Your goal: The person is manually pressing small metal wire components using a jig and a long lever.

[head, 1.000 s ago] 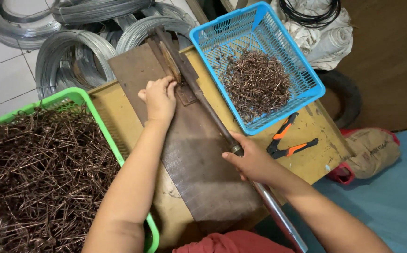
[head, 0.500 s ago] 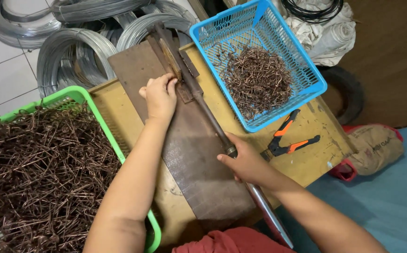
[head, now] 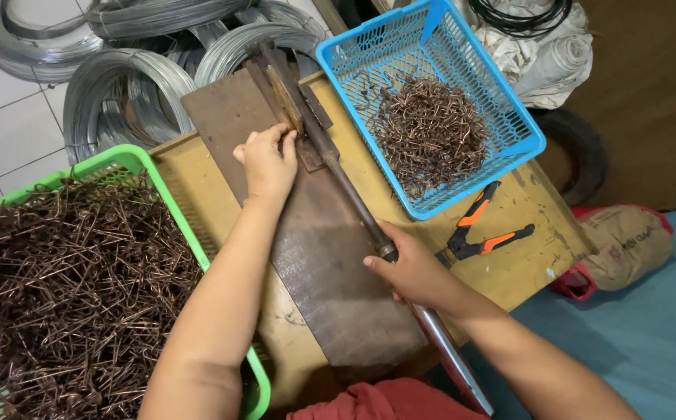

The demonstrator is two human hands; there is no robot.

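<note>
The left hand (head: pixel 266 162) reaches forward with the forearm stretched up from the lower edge of the view, its fingers (head: pixel 277 137) curled down and pressed against the rusty metal jig (head: pixel 291 105) at the far end of the dark board (head: pixel 330 288); whether they pinch a wire piece there is too small to tell. The right hand (head: pixel 409 268) comes in from the lower right, its fingers closed around the long lever handle (head: pixel 353 202), which runs diagonally from the jig back toward the person (the shiny lower end passes under the wrist).

The board lies on the yellowish table (head: pixel 525 257). On the left, a green basket (head: pixel 132 159) is heaped with long, bent brown wire pieces (head: pixel 66 288). At the far right, a blue basket (head: pixel 501 101) holds a smaller pile of short bent wire pieces (head: pixel 430 132). Orange-handled pliers (head: pixel 482 233) lie on the table just beside the blue basket.
</note>
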